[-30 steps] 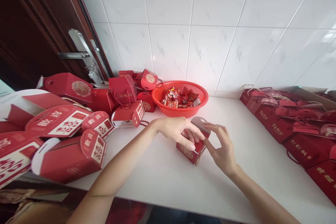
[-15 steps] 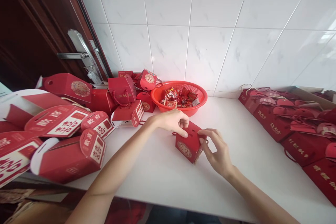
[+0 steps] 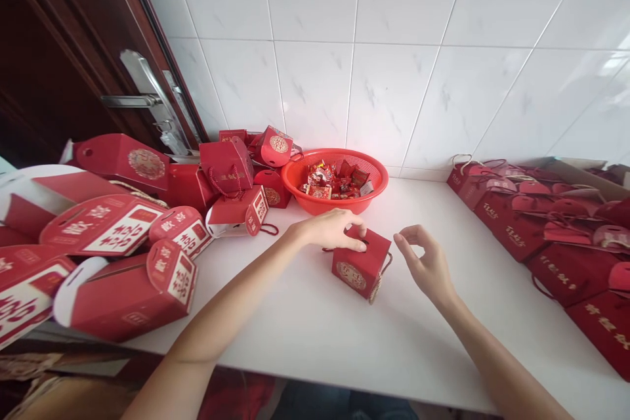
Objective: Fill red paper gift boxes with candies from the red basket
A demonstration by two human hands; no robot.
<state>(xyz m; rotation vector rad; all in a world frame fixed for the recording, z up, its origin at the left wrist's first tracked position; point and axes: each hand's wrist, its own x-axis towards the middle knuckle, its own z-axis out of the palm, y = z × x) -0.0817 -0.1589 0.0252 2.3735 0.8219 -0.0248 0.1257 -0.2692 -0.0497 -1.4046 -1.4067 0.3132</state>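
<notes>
A small red gift box point(image 3: 361, 259) with a gold round emblem on its side stands on the white table in front of me. My left hand point(image 3: 339, 230) rests over its top from the left, thumb pressed on the top panel and fingers curled at the far side, gripping it. A twisted beige cord point(image 3: 378, 283) hangs down the right end of the box. To the right of that, my right hand point(image 3: 427, 262) hovers apart from the box, holding nothing, thumb and fingers loosely curved with their tips close.
Behind the box, a red plastic basket point(image 3: 288, 187) contains wrapped sweets point(image 3: 335, 182). Several red boxes point(image 3: 130, 289) are piled at the left, beside a dark door point(image 3: 63, 33). Rows of red boxes point(image 3: 512, 230) with cords line the right side. A tiled wall point(image 3: 394, 79) closes off the back.
My right hand has let go of the box's right top edge and moved off to the right. The left hand stays on the box, which appears slightly turned. The view has shifted a little.
</notes>
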